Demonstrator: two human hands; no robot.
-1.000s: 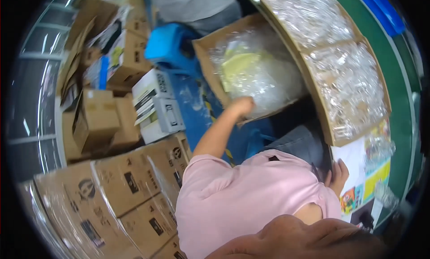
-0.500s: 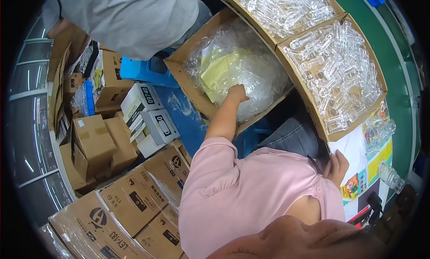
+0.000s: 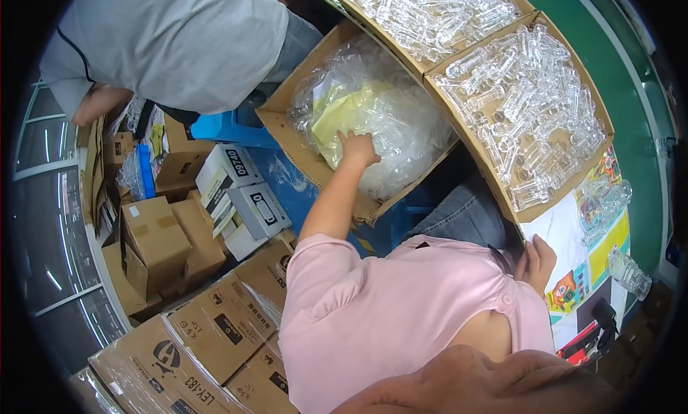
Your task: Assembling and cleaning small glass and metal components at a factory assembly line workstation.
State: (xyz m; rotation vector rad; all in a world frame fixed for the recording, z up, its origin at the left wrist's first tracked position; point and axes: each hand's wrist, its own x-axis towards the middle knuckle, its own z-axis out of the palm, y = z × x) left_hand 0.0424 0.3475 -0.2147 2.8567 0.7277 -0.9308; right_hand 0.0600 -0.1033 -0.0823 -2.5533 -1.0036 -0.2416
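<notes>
My left hand [image 3: 358,150] is over a cardboard box [image 3: 290,147] full of crumpled clear plastic bags [image 3: 412,138]. Its fingers are spread, with nothing seen in them, near a yellow sheet [image 3: 344,113] that lies among the plastic. My right hand [image 3: 537,261] rests at the table's edge on white paper [image 3: 555,231], fingers extended and holding nothing that I can see. Just beyond it stands a shallow cardboard tray [image 3: 539,212] heaped with clear glass tube-shaped pieces [image 3: 523,106]. A second tray holds more such glass pieces [image 3: 430,16] at the top.
Another person in a grey shirt [image 3: 172,41] is at the upper left, beside a blue plastic stool [image 3: 226,127]. Stacked cartons [image 3: 208,328] fill the lower left. Clear glass pieces [image 3: 629,274] lie on printed sheets at the right, close to a black cable [image 3: 605,317].
My left hand has moved left over the plastic, and its fingers have spread. The right hand stays at the table edge. The grey-shirted person has shifted left and down in view.
</notes>
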